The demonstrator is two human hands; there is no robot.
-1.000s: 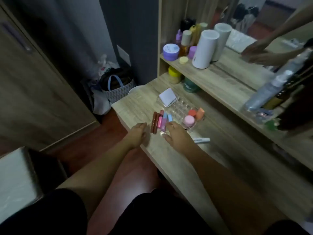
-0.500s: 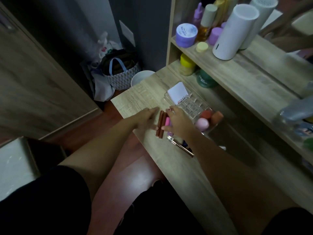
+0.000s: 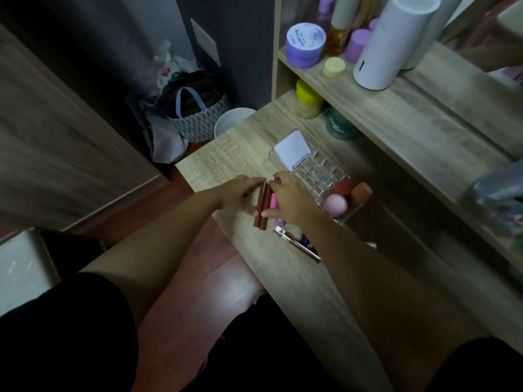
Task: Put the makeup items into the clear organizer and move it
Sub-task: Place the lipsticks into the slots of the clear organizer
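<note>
A clear organizer (image 3: 319, 174) with a grid of slots stands on the wooden desk (image 3: 283, 278). It holds a white compact (image 3: 291, 151) at its far end and pink (image 3: 335, 205), red (image 3: 342, 188) and orange (image 3: 360, 193) sponges at its near end. Two brown lipstick tubes (image 3: 261, 206) lie side by side left of it, with a pink tube (image 3: 273, 200) beside them. My left hand (image 3: 240, 193) touches the brown tubes from the left. My right hand (image 3: 291, 200) covers the pink tube and other tubes, fingertips at the brown ones. A silver pencil (image 3: 297, 244) lies nearer me.
An upper shelf (image 3: 396, 108) carries a purple jar (image 3: 305, 45), bottles and a tall white cylinder (image 3: 390, 43). Yellow (image 3: 307, 101) and green (image 3: 339, 125) jars stand under it. Left of the desk on the floor sit a white bin (image 3: 230, 123) and a patterned bag (image 3: 195, 117).
The view has shifted closer to the desk. Both hands have moved forward onto the row of tubes, closing in on the brown ones from either side.
</note>
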